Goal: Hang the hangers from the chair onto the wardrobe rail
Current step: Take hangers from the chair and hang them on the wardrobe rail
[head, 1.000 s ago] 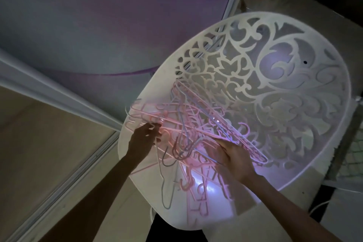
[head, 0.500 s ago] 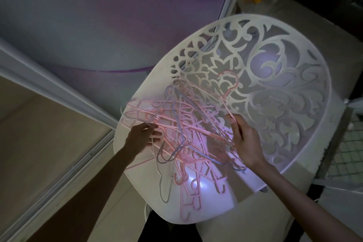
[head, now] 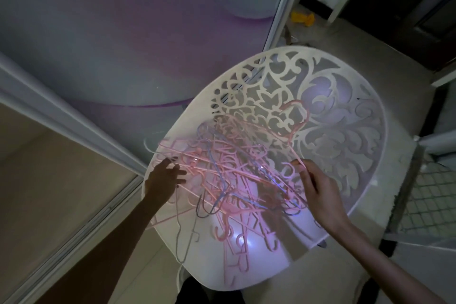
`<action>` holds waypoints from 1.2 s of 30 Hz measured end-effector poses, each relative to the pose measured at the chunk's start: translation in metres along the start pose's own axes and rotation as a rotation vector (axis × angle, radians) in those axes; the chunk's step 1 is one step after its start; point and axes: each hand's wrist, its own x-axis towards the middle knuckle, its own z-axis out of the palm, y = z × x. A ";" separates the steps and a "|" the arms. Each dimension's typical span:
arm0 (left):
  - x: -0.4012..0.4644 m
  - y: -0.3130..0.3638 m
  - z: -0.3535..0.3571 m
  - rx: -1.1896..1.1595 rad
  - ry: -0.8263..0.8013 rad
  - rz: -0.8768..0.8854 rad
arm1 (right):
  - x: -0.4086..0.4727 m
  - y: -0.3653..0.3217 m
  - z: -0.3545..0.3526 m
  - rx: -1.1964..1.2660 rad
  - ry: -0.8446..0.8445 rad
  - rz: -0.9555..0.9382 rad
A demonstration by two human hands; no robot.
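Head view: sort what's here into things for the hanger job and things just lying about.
For the job:
- tangled pile of hangers
- lifted pink hanger, pinched by the right hand
- left hand at the pile's edge
- white chair

Lying about:
- yellow object on the floor
- wire mesh

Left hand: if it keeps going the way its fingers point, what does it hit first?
The left hand points right, into the hanger pile on the chair. It would probably meet the nearest pink hangers first, just past its fingertips; whether they already touch is unclear.
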 end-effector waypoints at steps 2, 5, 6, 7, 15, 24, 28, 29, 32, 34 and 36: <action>-0.010 0.009 0.003 -0.015 -0.057 0.052 | -0.004 0.000 -0.004 0.007 0.012 0.008; -0.019 0.026 0.004 -0.086 -0.104 0.034 | -0.008 -0.002 -0.003 0.039 0.003 0.048; -0.022 0.032 0.004 -0.145 -0.125 0.005 | -0.009 -0.003 -0.002 0.045 -0.012 0.052; -0.025 0.038 0.002 -0.197 -0.142 -0.020 | -0.010 -0.004 -0.001 0.054 -0.020 0.048; -0.041 0.044 0.003 -0.408 -0.159 -0.114 | -0.015 -0.017 0.016 0.074 -0.028 0.077; -0.030 0.031 -0.007 -0.468 -0.136 -0.199 | -0.004 -0.001 0.095 -0.143 -0.360 0.260; -0.026 0.026 -0.010 -0.478 -0.129 -0.195 | -0.003 0.006 0.119 -0.226 -0.402 0.275; -0.026 0.025 -0.011 -0.469 -0.120 -0.195 | -0.003 0.007 0.122 -0.231 -0.386 0.260; -0.026 0.019 -0.014 -0.417 -0.078 -0.198 | 0.000 0.008 0.116 -0.257 -0.324 0.174; -0.026 0.019 -0.015 -0.407 -0.071 -0.191 | 0.004 0.008 0.105 -0.310 -0.304 0.122; -0.027 0.023 -0.015 -0.415 -0.090 -0.197 | 0.008 0.010 0.090 -0.360 -0.298 0.092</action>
